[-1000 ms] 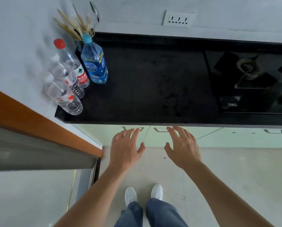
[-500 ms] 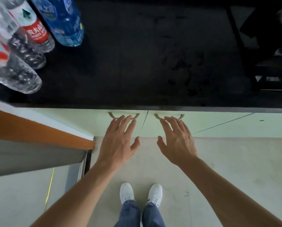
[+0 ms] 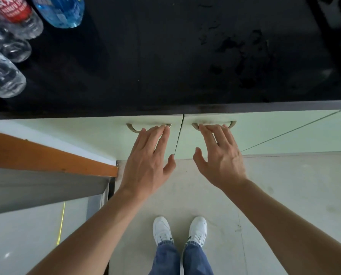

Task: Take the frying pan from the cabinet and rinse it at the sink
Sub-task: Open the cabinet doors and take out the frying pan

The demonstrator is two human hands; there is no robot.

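Observation:
Two pale green cabinet doors sit shut below a black counter. My left hand (image 3: 148,161) reaches up with straight fingers, its fingertips touching the curved metal handle (image 3: 133,128) of the left door (image 3: 98,135). In the same way my right hand (image 3: 220,158) has its fingertips at the handle (image 3: 232,125) of the right door (image 3: 265,130). Neither hand curls round a handle. No frying pan and no sink show in the head view.
The black counter (image 3: 175,56) overhangs the doors, with several water bottles (image 3: 9,46) at its left end. A wall end with an orange edge (image 3: 46,157) stands close on the left. My feet in white shoes (image 3: 180,229) stand on pale floor tiles.
My head has dropped closer to the counter. Both hands have risen from in front of the doors until their fingertips reach the two handles.

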